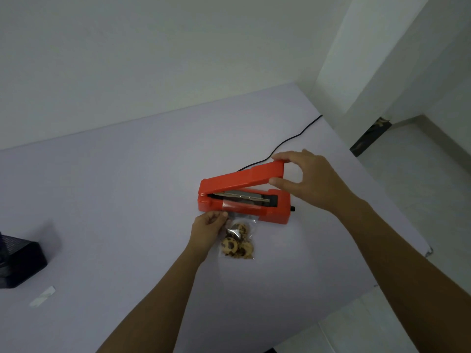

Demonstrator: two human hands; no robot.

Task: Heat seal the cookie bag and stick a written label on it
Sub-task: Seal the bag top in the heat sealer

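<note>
Bag (244,221) is laid flat on tabletop (127,200), touching the front of the sealer (277,212). Cookies (230,245) are bunched in its near half. The clear mouth is drawn up over the sealer's front wall toward the heating strip (242,196). Whether the film lies fully across the strip cannot be told.

Risks, as judged:
- A slanted or partial seal, if the mouth is not squared on the strip before the lid (242,179) is brought down.
- A leaking seam, if creases are left in the film; only one corner is being held, so the far corner may slip or fold.
- Film pulled back off the strip by the weight of the cookies once the corner is released.
- A weak seam or melt-through, if the lid is pressed too briefly or too long.
- Fingertips caught or warmed, as they are kept just beside the sealer's front edge.

Left hand (207,228): fingers curled, the bag's upper left edge pinched between thumb and fingertips.

Right hand (308,179): partly closed, the raised lid's free end gripped, fingers over the top and thumb underneath. The lid is held tilted up, hinged at its left end.

A black cord (288,141) is run from behind the sealer to the tabletop's far edge. A white strip (43,295), possibly label stock, is seen well apart at the near left, beside a black box (17,261).
</note>
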